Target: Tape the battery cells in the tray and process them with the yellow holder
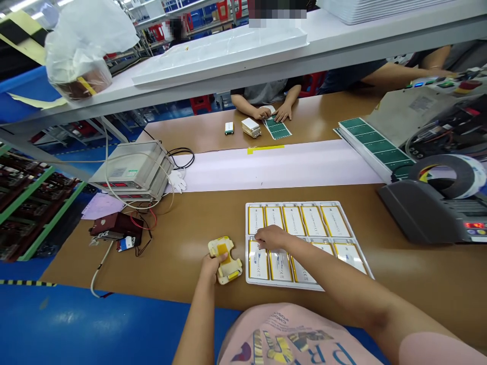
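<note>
My left hand point(213, 264) grips a cream-coloured plastic fixture point(234, 267) by its left side, thumb on top. Yellow patches show on the fixture, and its right edge has a notch. To its right lies a white plastic tray point(247, 286) filled with two rows of flat battery cells with yellow edges. My right hand point(272, 237) is over the tray's left part, fingers curled down near the top of the lower-left battery cell point(258, 261). Whether the fingertips pinch that cell is hidden from view. My right forearm covers part of the lower row.
Grey instruments point(131, 170) and a dark red box point(116, 226) with cables stand at left. A dark tape machine point(422, 210) with a tape roll point(449, 175) is at right. Across the table, a co-worker's hands point(282, 112) touch a green sheet point(277, 128). A shelf point(243, 71) spans overhead.
</note>
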Tool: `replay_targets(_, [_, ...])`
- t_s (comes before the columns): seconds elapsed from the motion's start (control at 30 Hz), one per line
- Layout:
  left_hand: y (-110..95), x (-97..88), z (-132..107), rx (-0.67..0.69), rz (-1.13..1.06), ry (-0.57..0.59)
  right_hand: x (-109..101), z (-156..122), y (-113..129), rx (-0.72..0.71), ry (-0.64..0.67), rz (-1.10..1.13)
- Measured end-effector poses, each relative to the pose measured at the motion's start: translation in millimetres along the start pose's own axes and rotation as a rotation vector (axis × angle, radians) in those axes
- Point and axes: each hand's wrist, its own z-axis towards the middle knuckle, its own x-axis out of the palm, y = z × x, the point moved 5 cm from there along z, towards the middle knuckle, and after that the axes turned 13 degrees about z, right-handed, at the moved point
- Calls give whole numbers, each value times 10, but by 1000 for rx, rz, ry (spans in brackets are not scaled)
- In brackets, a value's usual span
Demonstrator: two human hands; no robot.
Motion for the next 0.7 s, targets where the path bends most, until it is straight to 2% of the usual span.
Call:
replay_targets(0.13, [-12, 50, -178, -3, -134, 194, -11, 1, 10, 12, -29, 16])
replay_targets(0.27, [107, 215, -317, -53, -432, 494, 28, -10, -33, 32, -12, 39])
replay_targets(0.33, [198, 324, -349, -70, -486, 626, 38, -18, -64, 42, -34, 45])
replay_targets(0.43, [339, 487, -380, -154, -484, 745, 50, -35, -92, 47, -81, 53])
replay_targets(0.5, [375, 569, -389, -171, -503, 765, 63, -44, -97, 45, -87, 58])
replay_targets(0.63, [379, 632, -349, -136, -544, 692, 57, -41, -88, 50, -67, 70])
replay_targets(0.7, [413, 641, -321, -172, -491, 677, 47, -30, -82, 52, -44, 75])
